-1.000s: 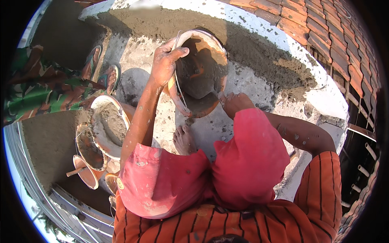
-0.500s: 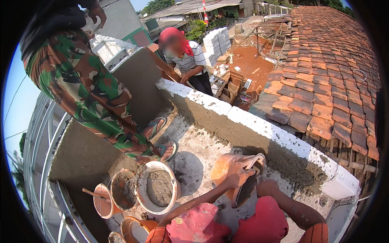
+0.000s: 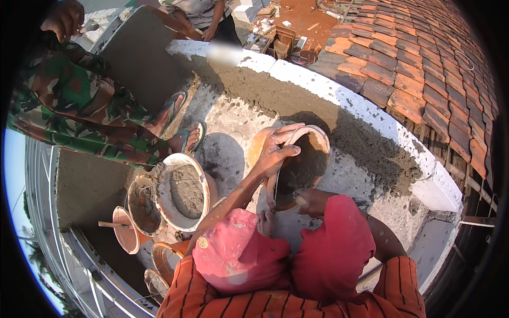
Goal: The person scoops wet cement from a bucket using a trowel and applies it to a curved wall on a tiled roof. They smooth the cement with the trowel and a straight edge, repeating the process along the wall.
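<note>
A mortar-smeared orange bucket [image 3: 305, 167] stands tilted in front of me, its mouth turned up toward me and its inside coated grey. My left hand [image 3: 277, 152] grips its left rim, the thumb at the rim and the fingers stretched over the outer wall. At the near rim, my right hand [image 3: 314, 203] is closed with the thumb showing; most of its fingers are hidden behind my red-clad knee. To the left stands a pale bucket [image 3: 211, 185] holding wet mortar.
More buckets [image 3: 142, 225] cluster at the lower left, one an orange pail [image 3: 127, 241] with a wooden handle across it. A person in camouflage trousers [image 3: 79, 100] stands at left. Another person [image 3: 204, 16] works beyond the white-topped wall [image 3: 318, 90]. Roof tiles [image 3: 419, 79] lie beyond.
The bucket has turned so its mouth now faces up toward me. My left hand has shifted to its left side, and my right hand has come to the near rim. The view has tipped downward.
</note>
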`<state>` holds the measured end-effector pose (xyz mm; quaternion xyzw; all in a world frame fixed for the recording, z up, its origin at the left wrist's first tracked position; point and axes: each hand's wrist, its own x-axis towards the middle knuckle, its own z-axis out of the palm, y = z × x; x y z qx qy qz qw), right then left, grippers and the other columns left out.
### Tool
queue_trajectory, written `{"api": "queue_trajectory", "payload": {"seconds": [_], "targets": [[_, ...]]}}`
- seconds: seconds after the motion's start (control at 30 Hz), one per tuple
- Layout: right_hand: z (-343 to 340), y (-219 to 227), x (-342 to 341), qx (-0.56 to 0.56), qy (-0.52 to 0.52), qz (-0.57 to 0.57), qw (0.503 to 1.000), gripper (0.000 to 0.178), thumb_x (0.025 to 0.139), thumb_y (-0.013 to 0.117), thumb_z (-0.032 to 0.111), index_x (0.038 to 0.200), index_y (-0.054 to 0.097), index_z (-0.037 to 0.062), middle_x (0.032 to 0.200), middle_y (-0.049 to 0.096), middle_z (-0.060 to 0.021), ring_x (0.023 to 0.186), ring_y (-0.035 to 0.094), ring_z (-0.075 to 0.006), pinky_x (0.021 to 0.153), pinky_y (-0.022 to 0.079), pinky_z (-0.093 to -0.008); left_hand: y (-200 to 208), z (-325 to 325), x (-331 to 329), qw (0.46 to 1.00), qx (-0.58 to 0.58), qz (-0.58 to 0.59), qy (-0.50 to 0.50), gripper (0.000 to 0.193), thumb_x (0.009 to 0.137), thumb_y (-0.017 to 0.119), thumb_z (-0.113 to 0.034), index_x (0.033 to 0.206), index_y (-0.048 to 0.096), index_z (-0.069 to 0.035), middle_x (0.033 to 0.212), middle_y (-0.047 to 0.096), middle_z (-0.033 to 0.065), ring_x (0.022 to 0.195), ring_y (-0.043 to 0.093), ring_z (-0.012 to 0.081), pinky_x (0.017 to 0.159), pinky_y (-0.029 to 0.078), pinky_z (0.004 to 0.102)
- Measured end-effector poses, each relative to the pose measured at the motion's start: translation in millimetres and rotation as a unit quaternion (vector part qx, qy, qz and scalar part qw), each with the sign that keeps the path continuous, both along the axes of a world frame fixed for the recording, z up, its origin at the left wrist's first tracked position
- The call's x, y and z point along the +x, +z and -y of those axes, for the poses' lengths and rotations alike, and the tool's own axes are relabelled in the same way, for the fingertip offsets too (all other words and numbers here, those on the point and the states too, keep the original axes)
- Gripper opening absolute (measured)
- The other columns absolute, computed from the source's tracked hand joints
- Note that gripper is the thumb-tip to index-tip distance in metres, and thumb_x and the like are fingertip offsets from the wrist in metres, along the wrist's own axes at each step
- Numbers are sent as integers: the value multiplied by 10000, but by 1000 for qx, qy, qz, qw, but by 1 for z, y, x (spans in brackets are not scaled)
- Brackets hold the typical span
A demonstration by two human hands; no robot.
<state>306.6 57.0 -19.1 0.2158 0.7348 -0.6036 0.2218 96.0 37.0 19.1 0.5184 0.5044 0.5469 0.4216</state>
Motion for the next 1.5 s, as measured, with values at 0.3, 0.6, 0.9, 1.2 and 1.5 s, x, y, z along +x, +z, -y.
{"api": "queue_trajectory", "payload": {"seconds": [0.3,0.6,0.9,1.2,1.5], "targets": [[-23,-41,28,-230,-181,-136,947,302,787,584,145,1074,570,55,728,519,7,544,494,-87,510,435,-227,1,-13,-22,994,-5,88,62,438,762,600,-64,1179,598,72,1279,542,135,1209,477,225,1041,326,338],[-40,9,106,58,-230,-53,970,315,840,543,268,1038,594,29,795,640,-133,709,614,-259,713,498,-390,-1,1,-30,977,-119,138,107,461,808,577,-111,1217,534,100,1143,613,142,1046,575,180,948,406,294],[-27,142,279,445,-204,229,842,340,785,605,256,1047,638,42,973,660,-176,905,633,-348,841,497,-437,-6,7,-16,985,-111,86,103,405,809,585,-107,1176,575,65,998,633,72,847,588,116,803,453,253],[-12,233,334,128,-175,56,975,269,673,777,139,896,698,13,744,676,-115,641,654,-221,594,497,-299,21,13,-2,977,-166,73,109,416,817,577,-134,1181,545,65,1001,639,111,860,620,163,797,482,277],[-85,210,398,147,-527,43,836,387,683,781,314,825,679,-31,619,609,-66,489,557,-97,435,427,-207,20,20,-11,979,-152,20,131,397,810,599,-127,1153,548,65,962,634,96,827,614,154,769,486,280]]}}
